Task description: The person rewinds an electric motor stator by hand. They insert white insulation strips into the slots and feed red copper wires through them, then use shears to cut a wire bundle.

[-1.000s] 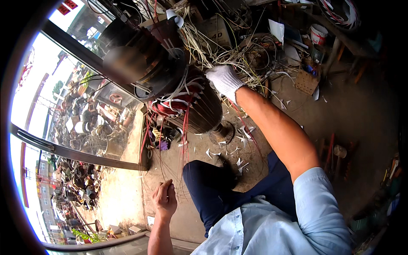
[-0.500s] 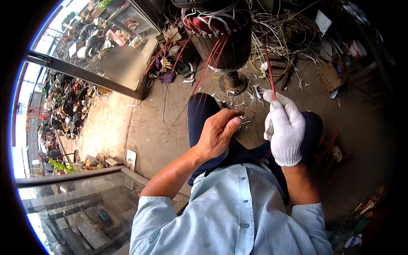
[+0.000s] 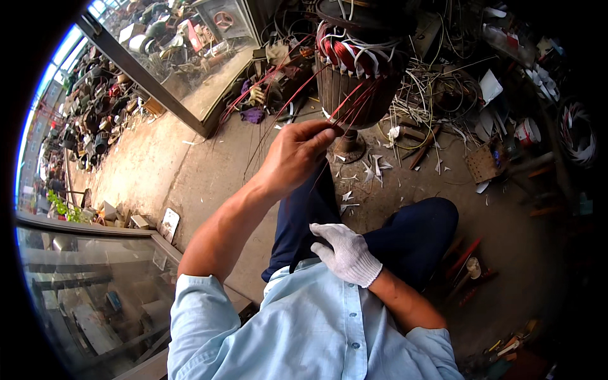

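A ribbed, cylindrical motor stator [image 3: 339, 92] stands upright on a round-based post in front of me. Red windings tied with white sleeving [image 3: 345, 56] ring its upper part. Long red lead wires [image 3: 362, 99] trail down from the windings. My bare left hand [image 3: 297, 155] pinches several of these leads between thumb and fingers, just below and left of the stator body. Over my lap, close to my shirt, is my right hand [image 3: 348, 253] in a white knitted glove. Its thumb and forefinger are apart, and nothing shows between them.
White paper scraps [image 3: 375, 168] litter the concrete floor around the post. Tangled wires [image 3: 437, 95] lie behind on the right, near a perforated block [image 3: 486, 164]. Red-handled tools [image 3: 465, 259] sit right of my knee. A glass-paned frame [image 3: 95, 297] stands at left.
My right hand has let go of the red wires it held up and come down left to my lap. My left hand has moved up and left onto the leads. The view has shifted.
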`<action>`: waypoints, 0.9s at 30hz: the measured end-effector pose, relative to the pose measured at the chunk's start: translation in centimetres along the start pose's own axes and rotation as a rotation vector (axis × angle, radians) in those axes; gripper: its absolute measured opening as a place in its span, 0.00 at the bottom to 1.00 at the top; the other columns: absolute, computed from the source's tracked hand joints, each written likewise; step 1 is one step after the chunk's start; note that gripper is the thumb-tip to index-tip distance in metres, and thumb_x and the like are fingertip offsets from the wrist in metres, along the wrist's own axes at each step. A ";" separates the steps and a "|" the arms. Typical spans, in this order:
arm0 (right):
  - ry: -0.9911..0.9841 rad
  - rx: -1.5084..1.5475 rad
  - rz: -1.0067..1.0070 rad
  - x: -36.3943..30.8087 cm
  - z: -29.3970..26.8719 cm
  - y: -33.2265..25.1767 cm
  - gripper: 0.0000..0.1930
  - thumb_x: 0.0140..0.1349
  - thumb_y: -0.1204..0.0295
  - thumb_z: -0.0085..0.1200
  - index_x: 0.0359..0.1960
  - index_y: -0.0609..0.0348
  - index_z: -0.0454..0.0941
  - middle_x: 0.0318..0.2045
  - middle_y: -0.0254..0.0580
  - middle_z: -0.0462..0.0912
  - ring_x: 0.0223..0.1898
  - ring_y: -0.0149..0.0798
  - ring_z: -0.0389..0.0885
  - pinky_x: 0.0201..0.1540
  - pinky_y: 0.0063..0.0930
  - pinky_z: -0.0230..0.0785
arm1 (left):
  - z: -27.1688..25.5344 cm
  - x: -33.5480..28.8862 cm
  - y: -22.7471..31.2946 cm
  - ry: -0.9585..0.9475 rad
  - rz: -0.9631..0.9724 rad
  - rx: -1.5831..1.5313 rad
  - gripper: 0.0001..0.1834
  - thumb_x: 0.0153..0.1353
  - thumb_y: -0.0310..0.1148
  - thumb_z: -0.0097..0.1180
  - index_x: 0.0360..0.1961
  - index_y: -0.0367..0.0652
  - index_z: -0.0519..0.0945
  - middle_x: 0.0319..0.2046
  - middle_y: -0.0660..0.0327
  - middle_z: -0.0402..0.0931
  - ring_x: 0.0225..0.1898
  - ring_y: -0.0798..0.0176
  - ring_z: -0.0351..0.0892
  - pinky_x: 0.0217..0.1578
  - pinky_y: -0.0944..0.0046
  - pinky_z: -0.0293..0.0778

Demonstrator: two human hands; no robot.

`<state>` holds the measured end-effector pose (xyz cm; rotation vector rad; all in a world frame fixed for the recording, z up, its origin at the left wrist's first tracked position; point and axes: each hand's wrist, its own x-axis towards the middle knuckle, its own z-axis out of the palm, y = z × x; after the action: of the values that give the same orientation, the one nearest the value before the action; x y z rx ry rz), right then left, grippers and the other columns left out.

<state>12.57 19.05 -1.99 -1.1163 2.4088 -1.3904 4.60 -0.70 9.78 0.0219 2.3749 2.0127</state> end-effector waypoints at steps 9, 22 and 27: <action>0.143 -0.078 0.149 -0.6 -3.1 4.9 0.16 0.64 0.66 0.60 0.49 0.61 0.79 0.42 0.48 0.86 0.46 0.51 0.84 0.50 0.43 0.77 | -16.9 -4.8 -3.8 0.406 0.153 0.878 0.06 0.68 0.30 0.59 0.39 0.38 0.83 0.22 0.50 0.78 0.22 0.60 0.73 0.29 0.61 0.70; 0.423 -0.057 0.229 -2.4 -8.3 10.7 0.14 0.62 0.67 0.61 0.47 0.59 0.82 0.40 0.46 0.87 0.42 0.49 0.86 0.45 0.40 0.79 | -35.3 -10.0 -16.9 0.058 -0.647 0.857 0.16 0.62 0.34 0.59 0.47 0.36 0.86 0.27 0.57 0.84 0.28 0.68 0.79 0.32 0.66 0.75; 0.455 0.050 0.282 -1.3 -10.3 11.9 0.13 0.62 0.68 0.62 0.46 0.60 0.82 0.40 0.48 0.87 0.42 0.49 0.87 0.45 0.39 0.79 | -32.1 -6.8 -11.5 0.207 -0.398 1.372 0.22 0.58 0.34 0.63 0.54 0.40 0.82 0.38 0.51 0.84 0.43 0.50 0.82 0.46 0.54 0.77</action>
<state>2.49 30.50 -5.97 -0.4527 2.6691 -1.7348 10.44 -34.47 3.78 -0.5650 2.9850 0.0132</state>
